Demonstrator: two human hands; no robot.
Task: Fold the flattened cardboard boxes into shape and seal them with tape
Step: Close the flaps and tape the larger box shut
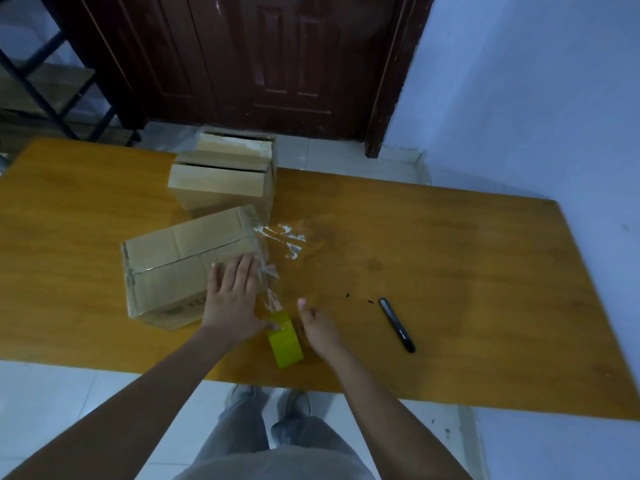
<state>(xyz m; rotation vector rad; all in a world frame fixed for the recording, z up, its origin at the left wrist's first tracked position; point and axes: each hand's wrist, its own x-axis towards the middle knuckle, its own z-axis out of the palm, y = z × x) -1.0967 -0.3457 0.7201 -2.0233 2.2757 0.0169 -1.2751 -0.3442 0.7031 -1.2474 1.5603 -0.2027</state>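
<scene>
Landmark: near box (194,268), a folded cardboard carton lying on the yellow-brown table (450,271); every place below is given from it.
Near box, condition: shaped, with clear tape running along its centre seam and over its right edge.
Left hand (232,296): flat on the top of the near box at its right end, fingers straight and pressing, thumb reaching down toward the tape roll.
Right hand (320,329): to the right of the near box and just right of the roll, fingers loosely curled, thumb up; whether it pinches the tape or roll I cannot tell.
Tape roll (285,341): yellow-green, standing on edge just off the near box's right front corner, joined to the box by a stretched clear strip (272,292).
Loose tape (284,239): crumpled clear pieces on the table right of the near box.
Other boxes (221,174): two shaped cartons behind the near box, top flaps not fully closed.
Cutter (397,324): dark pen-like tool, well to the right of the near box.
Step in hand: sealing the near box, apparently at the end of a tape run.
Next move calls for: holding the strip taut, severing it near the box edge, likely with the cutter, then smoothing the end down.
</scene>
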